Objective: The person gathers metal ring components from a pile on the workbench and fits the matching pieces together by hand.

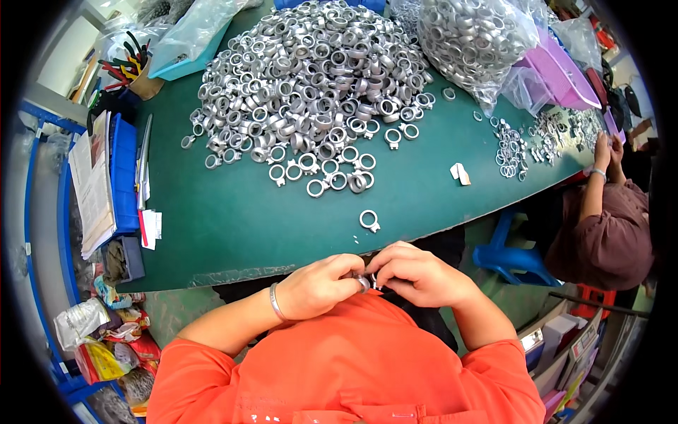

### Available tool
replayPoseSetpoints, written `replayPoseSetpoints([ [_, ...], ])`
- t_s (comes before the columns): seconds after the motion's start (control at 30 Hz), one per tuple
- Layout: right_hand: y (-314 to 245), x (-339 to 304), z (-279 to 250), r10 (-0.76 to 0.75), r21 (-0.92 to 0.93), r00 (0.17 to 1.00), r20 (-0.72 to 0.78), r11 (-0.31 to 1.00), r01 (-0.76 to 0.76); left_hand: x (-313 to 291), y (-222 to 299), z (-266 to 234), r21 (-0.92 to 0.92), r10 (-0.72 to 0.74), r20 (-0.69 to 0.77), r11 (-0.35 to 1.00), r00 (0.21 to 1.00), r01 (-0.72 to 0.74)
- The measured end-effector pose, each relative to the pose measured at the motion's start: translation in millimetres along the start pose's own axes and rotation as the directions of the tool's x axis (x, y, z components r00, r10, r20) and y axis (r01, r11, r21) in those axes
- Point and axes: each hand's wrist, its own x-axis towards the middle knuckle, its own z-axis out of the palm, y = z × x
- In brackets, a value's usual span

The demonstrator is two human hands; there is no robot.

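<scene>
Just off the near edge of the table, both hands meet in front of my orange shirt. My left hand (321,286), with a bracelet at the wrist, pinches a silver metal ring (363,283). My right hand (420,274) has its fingers closed at the ring's right side, on a small shiny piece partly covered by the fingertips. A single metal ring with a small lug (369,220) lies on the table ahead of my hands. Beyond it spreads a large heap of similar rings (304,85).
The green table (205,219) also bears a plastic bag of rings (473,46), a purple bin (561,74), paper scraps (460,174) and small loose parts (510,150). A blue file box (124,173) stands left. At right, another person (600,230) works near a blue stool (512,254).
</scene>
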Motion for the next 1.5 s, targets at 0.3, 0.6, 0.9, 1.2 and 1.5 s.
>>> replayPoseSetpoints([
  [0.3,21,46,11,0.024,-0.623,0.946,-0.323,0.747,-0.231,44,-40,-14,0.36,-0.186,-0.539,0.831,0.821,0.424],
  [0.6,14,14,6,0.235,0.363,0.97,-0.07,0.911,-0.194,37,-39,-14,0.043,-0.292,-0.476,0.934,0.829,0.354],
  [0.9,9,46,1,-0.063,-0.497,0.933,-0.356,0.857,-0.132,23,-26,-1,-0.074,-0.242,-0.58,0.966,0.777,0.246],
  [1.2,43,72,3,-0.007,-0.329,0.805,-0.593,0.915,-0.235,18,-25,3,-0.117,-0.162,-0.621,0.987,0.767,0.113],
  [1.5,6,34,13,0.092,0.317,0.945,-0.315,0.948,0.014,11,-17,5,0.109,0.079,-0.564,0.994,0.822,-0.021],
])
